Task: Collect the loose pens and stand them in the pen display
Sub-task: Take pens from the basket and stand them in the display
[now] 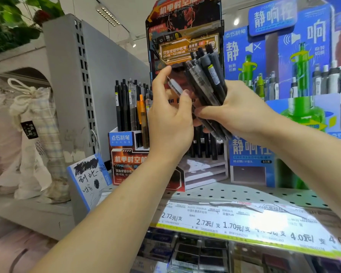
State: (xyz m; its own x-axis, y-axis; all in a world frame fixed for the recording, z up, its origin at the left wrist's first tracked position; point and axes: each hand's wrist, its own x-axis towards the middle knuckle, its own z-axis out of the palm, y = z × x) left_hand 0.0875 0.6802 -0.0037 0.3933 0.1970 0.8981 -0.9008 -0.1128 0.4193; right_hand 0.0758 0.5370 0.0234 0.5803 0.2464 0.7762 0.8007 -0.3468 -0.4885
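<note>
My right hand (238,111) grips a bundle of several black and clear pens (209,79), held up in front of the tall red-and-black pen display (126,162). My left hand (169,119) pinches one clear pen (175,87) at the left side of that bundle, between thumb and fingers. The display's left compartment holds several upright pens (130,107), black, clear and one orange. More black pens stand in its lower middle rows, partly hidden behind my hands.
A blue pen display (252,154) with green and white pens stands to the right. A scribbled test pad (89,174) leans at the display's left. The perforated shelf (234,192) carries price labels (224,223) along its front. Cloth bags (28,134) hang far left.
</note>
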